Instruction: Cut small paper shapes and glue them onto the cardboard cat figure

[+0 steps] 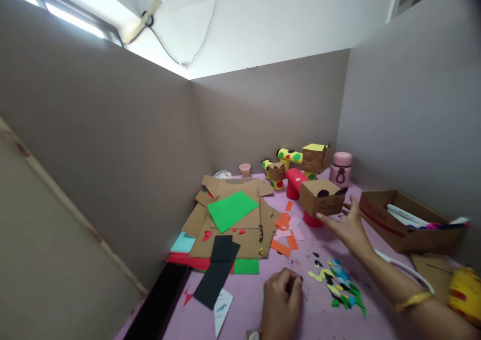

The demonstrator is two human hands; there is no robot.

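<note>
**Right hand at the cardboard box figure, left hand curled low on the counter**

- Right hand [347, 224] reaches out, fingers spread and open, touching the lower right side of the cardboard box [323, 197] with the drawn face; looks like a steadying touch, not a clamp
- Box sits on a red cylinder [311, 219], so it's perched and top-heavy, which would explain the hand against it
- Left hand [281, 292] is curled nearly closed near the front edge of the counter [259, 300]; cannot tell whether it pinches anything
- Loose paper cutouts [340, 285] (yellow, green, black, blue) lie between the two hands, in easy reach
- Flattened cardboard [233, 224] with a green sheet [232, 209] and a black strip [218, 272] lies off to the left
- More box-and-tube figures [300, 162] and a pink jar [341, 168] stand at the back wall, well apart from the hands
- Open carton [406, 237] with pens sits at the right, near the right arm
</note>
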